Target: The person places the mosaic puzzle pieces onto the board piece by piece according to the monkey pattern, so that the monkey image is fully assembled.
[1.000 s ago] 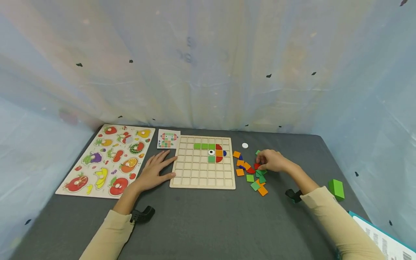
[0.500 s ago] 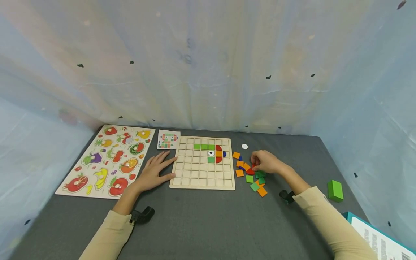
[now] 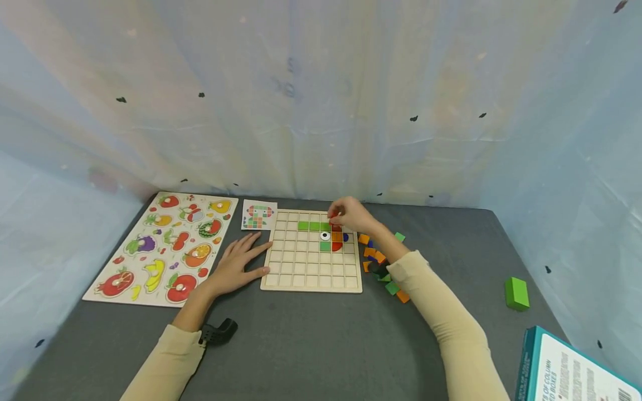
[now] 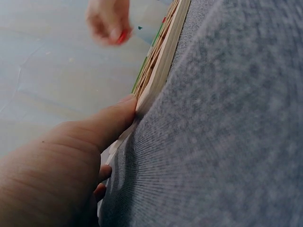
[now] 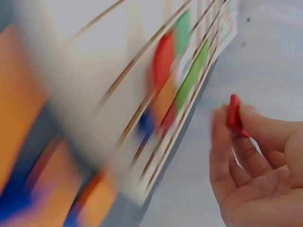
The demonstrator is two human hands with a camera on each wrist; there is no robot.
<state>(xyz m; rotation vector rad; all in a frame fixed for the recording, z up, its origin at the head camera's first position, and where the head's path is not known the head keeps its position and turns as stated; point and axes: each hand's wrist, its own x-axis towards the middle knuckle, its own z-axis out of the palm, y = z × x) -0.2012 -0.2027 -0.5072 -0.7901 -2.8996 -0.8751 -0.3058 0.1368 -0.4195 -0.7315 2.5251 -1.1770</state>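
Observation:
In the head view the wooden grid board [image 3: 301, 267] lies on the grey table. Green squares, a white eye disc [image 3: 325, 236], an orange square, red pieces and a blue piece sit in its cells. My left hand [image 3: 238, 264] lies with straight fingers against the board's left edge; its thumb [image 4: 118, 118] touches the rim in the left wrist view. Over the board's upper right part is my right hand [image 3: 351, 214]. It pinches a red tile [image 5: 233, 111] between thumb and fingers, above the board; a second red tip shows below it, and its exact shape is unclear.
Loose orange, blue and green tiles [image 3: 391, 288] lie right of the board, partly behind my right forearm. A pattern card [image 3: 259, 215] and a fruit puzzle board [image 3: 168, 248] lie left. A green block [image 3: 516, 293] and a teal box [image 3: 577, 367] are at the right.
My right hand has taken a red tile from the loose pile and moved left and up over the board. The left hand has stayed in place.

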